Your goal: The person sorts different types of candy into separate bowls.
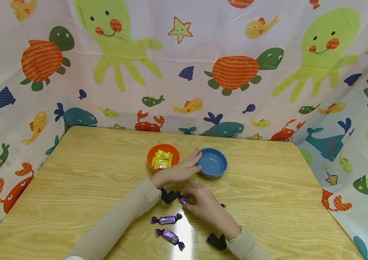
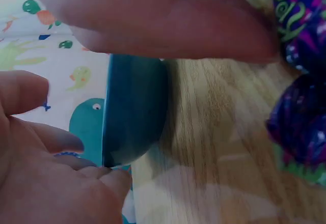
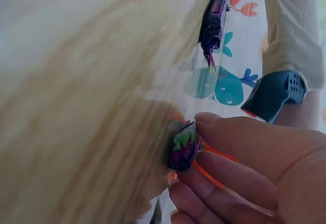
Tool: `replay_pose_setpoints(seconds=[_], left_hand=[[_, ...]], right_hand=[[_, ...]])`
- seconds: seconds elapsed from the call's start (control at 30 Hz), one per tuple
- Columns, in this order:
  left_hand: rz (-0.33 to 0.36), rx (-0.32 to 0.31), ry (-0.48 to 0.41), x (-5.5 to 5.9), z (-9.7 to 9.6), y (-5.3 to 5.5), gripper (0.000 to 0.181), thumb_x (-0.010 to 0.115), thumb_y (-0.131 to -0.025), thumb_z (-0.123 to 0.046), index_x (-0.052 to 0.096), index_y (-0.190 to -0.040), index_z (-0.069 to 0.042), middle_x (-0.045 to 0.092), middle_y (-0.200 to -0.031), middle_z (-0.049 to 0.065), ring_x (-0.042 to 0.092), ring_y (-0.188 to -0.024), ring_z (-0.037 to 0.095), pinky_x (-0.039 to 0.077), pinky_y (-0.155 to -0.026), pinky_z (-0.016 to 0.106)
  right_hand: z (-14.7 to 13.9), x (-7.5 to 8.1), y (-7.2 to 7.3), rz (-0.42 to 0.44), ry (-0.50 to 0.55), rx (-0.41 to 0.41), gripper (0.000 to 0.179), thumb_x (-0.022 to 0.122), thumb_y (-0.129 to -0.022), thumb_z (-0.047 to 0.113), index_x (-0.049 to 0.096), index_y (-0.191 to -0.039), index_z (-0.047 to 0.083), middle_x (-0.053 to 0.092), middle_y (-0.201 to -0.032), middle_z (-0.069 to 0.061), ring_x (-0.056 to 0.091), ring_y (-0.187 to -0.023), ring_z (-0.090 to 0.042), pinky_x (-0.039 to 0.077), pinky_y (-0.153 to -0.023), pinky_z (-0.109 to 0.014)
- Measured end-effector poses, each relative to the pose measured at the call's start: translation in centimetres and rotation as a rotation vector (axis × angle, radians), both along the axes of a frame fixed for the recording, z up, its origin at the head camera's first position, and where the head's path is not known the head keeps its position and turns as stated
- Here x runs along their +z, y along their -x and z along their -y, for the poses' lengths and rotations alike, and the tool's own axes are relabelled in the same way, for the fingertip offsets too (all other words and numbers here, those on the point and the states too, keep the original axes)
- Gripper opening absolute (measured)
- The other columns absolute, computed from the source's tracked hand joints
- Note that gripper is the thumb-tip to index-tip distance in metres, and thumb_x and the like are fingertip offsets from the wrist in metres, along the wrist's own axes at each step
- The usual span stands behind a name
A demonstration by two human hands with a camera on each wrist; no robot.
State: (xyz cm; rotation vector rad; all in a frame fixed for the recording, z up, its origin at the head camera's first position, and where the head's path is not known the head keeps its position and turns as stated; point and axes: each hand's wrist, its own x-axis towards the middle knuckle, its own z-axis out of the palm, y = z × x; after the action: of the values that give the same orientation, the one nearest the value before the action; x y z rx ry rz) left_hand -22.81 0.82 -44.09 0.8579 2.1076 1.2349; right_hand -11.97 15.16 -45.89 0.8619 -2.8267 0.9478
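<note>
My left hand (image 1: pixel 180 170) reaches across with extended fingers, and its fingertips touch the left side of a small blue bowl (image 1: pixel 213 162). The bowl's inside shows nothing in it. Closer to me, my right hand (image 1: pixel 208 206) pinches a purple-wrapped candy (image 1: pixel 184 199) between thumb and fingers, low over the table. The right wrist view shows this candy (image 3: pixel 183 147) at the fingertips. Two more purple-wrapped candies, an upper one (image 1: pixel 167 219) and a lower one (image 1: pixel 170 237), lie on the table in front of me, left of my right forearm.
An orange bowl (image 1: pixel 149 153) with several yellow-wrapped candies (image 1: pixel 162 160) stands left of the blue bowl, behind my left wrist. A small dark tip (image 1: pixel 223 205) shows just right of my right hand. A printed curtain (image 1: pixel 197 119) closes off the wooden table's (image 1: pixel 268 198) far edge.
</note>
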Motion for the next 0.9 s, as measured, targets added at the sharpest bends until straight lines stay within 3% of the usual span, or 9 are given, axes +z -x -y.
replay_pose_setpoints(seconds=[0.07,0.37,0.57,0.9], left_hand=[[-0.009,-0.004,0.036,0.0,-0.3,0.2,0.063,0.035,-0.109,-0.031,0.003,-0.160,-0.011,-0.016,-0.164,-0.004,-0.010,-0.150,0.015,0.002,-0.122,0.045],[-0.171,-0.006,0.167,-0.7,-1.4,1.3,0.061,0.033,-0.110,-0.027,0.003,-0.158,-0.003,-0.013,-0.165,0.012,-0.005,-0.150,0.021,0.008,-0.122,0.041],[-0.240,0.039,0.168,-1.2,-1.7,1.1,0.062,0.033,-0.110,-0.024,0.002,-0.157,0.002,-0.007,-0.165,0.016,-0.005,-0.151,0.023,0.008,-0.122,0.040],[-0.262,0.079,0.144,-2.4,-1.8,0.9,0.063,0.030,-0.110,-0.028,0.000,-0.157,0.001,-0.007,-0.165,0.015,-0.004,-0.152,0.024,0.007,-0.121,0.041]], right_hand=[[0.0,0.0,0.0,0.007,-0.003,-0.002,0.022,0.085,-0.075,0.004,0.074,-0.094,0.004,0.066,-0.090,-0.004,0.062,-0.083,-0.016,0.054,-0.076,-0.030],[-0.2,0.2,0.1,0.042,-0.014,0.003,0.018,0.079,-0.074,-0.003,0.073,-0.088,0.006,0.063,-0.084,-0.001,0.054,-0.076,-0.011,0.050,-0.067,-0.025],[-0.9,1.0,0.2,0.104,-0.029,0.045,0.017,0.078,-0.073,-0.004,0.073,-0.086,0.006,0.062,-0.083,0.000,0.055,-0.074,-0.012,0.049,-0.065,-0.023],[-3.1,3.5,0.8,0.167,-0.079,0.191,0.017,0.078,-0.076,-0.005,0.074,-0.088,0.007,0.067,-0.086,0.000,0.058,-0.074,-0.010,0.051,-0.066,-0.023]])
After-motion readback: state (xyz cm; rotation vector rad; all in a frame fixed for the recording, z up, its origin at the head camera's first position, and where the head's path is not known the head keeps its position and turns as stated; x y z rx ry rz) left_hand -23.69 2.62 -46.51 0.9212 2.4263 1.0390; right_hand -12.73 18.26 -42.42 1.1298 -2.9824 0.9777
